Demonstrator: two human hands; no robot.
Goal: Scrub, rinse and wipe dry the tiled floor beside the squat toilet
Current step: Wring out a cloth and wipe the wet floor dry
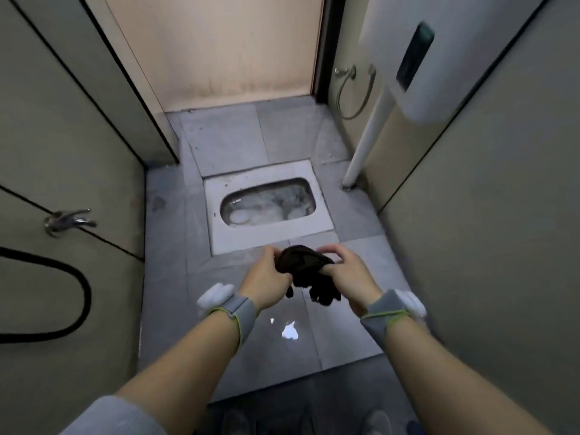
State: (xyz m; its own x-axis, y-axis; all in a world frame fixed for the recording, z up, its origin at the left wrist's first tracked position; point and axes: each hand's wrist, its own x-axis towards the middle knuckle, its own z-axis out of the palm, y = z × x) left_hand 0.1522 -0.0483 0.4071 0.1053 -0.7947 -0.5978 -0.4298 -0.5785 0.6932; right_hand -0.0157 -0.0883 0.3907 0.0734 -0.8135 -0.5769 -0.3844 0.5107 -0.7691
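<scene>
Both hands hold one dark cloth (303,271) in the air above the tiled floor (361,334). The left hand (266,277) grips its left end with curled fingers, and the right hand (345,274) pinches the right end. Loose folds hang down under the grip. Just beyond the grip lies the squat toilet (266,205), and below it the wet floor shines.

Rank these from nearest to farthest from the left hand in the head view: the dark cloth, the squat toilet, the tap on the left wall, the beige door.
From the left hand:
1. Dark cloth: gripped by it, shared with the right hand.
2. Squat toilet: on the floor just ahead.
3. Tap: out on the left wall.
4. Beige door: at the far end of the stall.
</scene>
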